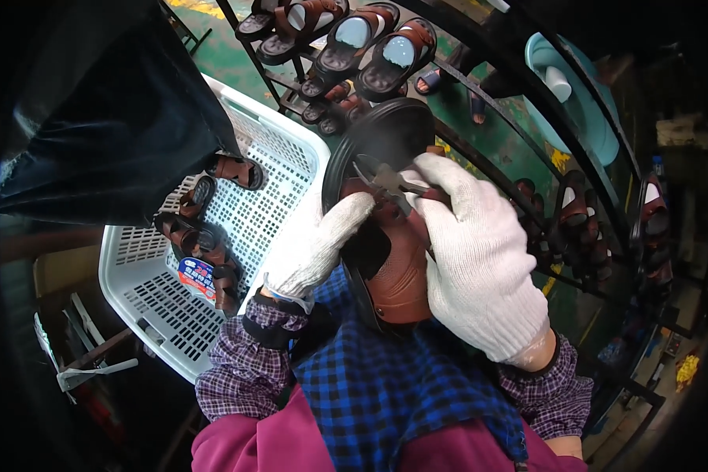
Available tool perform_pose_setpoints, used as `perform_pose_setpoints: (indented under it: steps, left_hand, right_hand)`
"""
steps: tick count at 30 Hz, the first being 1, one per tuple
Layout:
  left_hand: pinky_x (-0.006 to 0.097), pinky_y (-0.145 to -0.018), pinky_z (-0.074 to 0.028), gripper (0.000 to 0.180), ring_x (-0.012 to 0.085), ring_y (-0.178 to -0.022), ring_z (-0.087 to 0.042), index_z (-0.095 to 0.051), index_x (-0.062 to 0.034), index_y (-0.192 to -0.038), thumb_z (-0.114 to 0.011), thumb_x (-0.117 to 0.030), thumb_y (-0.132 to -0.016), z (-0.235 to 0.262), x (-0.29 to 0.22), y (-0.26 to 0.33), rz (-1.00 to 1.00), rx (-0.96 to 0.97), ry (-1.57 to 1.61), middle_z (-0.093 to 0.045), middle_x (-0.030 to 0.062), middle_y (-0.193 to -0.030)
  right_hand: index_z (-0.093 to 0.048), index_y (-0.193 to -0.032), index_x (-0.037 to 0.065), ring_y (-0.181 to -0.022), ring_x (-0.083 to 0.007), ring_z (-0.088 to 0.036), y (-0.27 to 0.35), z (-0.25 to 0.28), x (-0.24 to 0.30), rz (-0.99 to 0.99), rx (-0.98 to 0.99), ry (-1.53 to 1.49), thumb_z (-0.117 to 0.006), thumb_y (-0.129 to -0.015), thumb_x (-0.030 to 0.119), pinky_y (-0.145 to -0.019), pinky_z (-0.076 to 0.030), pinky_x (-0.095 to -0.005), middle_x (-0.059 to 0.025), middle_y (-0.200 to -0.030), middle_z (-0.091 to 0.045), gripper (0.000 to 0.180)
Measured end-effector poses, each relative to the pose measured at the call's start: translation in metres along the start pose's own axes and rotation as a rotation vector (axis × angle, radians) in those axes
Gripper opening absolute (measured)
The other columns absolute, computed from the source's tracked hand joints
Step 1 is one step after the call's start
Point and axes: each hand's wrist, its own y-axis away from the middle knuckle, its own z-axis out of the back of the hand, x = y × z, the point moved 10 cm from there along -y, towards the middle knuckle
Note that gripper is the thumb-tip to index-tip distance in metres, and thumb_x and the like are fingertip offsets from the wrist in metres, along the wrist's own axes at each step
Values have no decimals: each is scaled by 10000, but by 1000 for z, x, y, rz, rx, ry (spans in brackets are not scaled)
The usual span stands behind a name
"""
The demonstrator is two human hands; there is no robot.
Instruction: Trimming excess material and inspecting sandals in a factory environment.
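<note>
A brown sandal (401, 287) with a thick black sole is held up before my chest, toe away from me. My left hand (311, 245), in a white knit glove, is closed on the sandal's left side, its thumb near the strap. In my gloved right hand (484, 256) is a small pair of nippers (387, 179) with metal jaws and dark reddish handles. Their jaws lie over the insole just beyond the strap's edge; whether they touch it I cannot tell. The right hand's fingertips are partly hidden behind the sandal.
A white plastic basket (315, 145) at the left holds several brown sandals (200, 240) and a printed card. Dark cloth (126, 118) hangs over its far side. Metal racks with more sandals (397, 55) stand ahead and right. A teal tub (594, 118) sits behind the right rack.
</note>
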Motion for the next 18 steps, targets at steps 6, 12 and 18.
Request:
perform_pose_setpoints:
  steps: [6,12,18]
  left_hand:
    - [233,-734,-461,375,64,-845,-538,-575,-27,-1296,-633,-207,-971,-3,-9,2,-84,18,-145,-630,0,-1008]
    - [226,-725,-453,326,54,-844,-532,-602,-21,-1243,-630,-202,-974,-8,-12,1,-165,68,-290,-623,-10,-998]
    - [223,-728,-453,317,55,-834,-534,-611,-18,-1227,-636,-206,-973,-8,-3,3,-72,55,-217,-630,-6,-999]
  right_hand:
    - [-633,-1041,-37,-944,-373,-624,2,-16,-16,-143,85,104,-643,-862,42,-805,-505,-465,-195,-1176,-614,196]
    - [-605,-1105,11,-910,-407,-630,-3,-15,-21,-264,81,10,-575,-931,66,-799,-506,-482,-206,-992,-652,185]
    - [-660,-872,30,-801,-264,-619,4,-16,-4,28,130,280,-637,-832,203,-665,-501,-422,-97,-861,-559,179]
